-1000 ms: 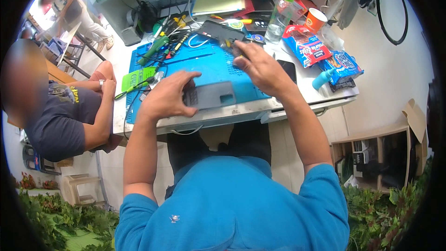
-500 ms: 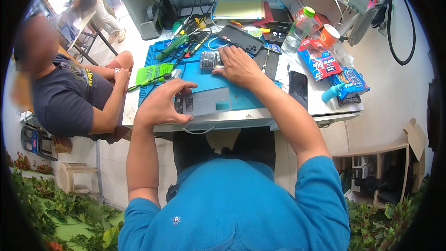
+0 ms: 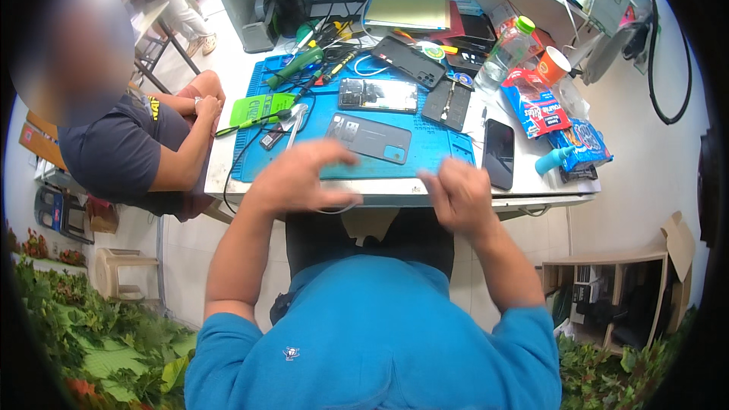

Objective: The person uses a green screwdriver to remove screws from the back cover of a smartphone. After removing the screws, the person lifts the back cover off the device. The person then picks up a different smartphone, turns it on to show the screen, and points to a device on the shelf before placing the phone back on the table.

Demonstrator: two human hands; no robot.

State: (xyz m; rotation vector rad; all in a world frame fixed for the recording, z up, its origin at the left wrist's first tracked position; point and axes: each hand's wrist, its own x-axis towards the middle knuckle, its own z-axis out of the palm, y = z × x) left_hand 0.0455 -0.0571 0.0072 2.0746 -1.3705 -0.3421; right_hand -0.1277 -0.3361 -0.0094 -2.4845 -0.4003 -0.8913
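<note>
My left hand (image 3: 307,180) hovers over the near edge of the bench, its fingers and thumb spread, smeared a little by motion and holding nothing. Across from it, my right hand (image 3: 462,196) is above the front edge with its fingers curled in. Whatever those fingers may hold is hidden. Just beyond my left hand, a grey phone panel (image 3: 370,137) with camera holes and an oblong cutout lies flat on the blue work mat (image 3: 448,153). An opened phone (image 3: 377,95) with bare inner parts rests behind it. Beside that lies a dark phone part (image 3: 447,103).
A black phone back cover (image 3: 410,59) lies further back. Tools, including a green-handled one (image 3: 295,68), crowd the back left. At right are a black phone (image 3: 498,153), a water bottle (image 3: 507,53), an orange cup (image 3: 553,65) and snack packs (image 3: 534,102). A person (image 3: 144,144) sits at left.
My left hand has come away from the grey panel, which now lies flat on the mat. My right hand has drawn back from the opened phone toward me and curled up.
</note>
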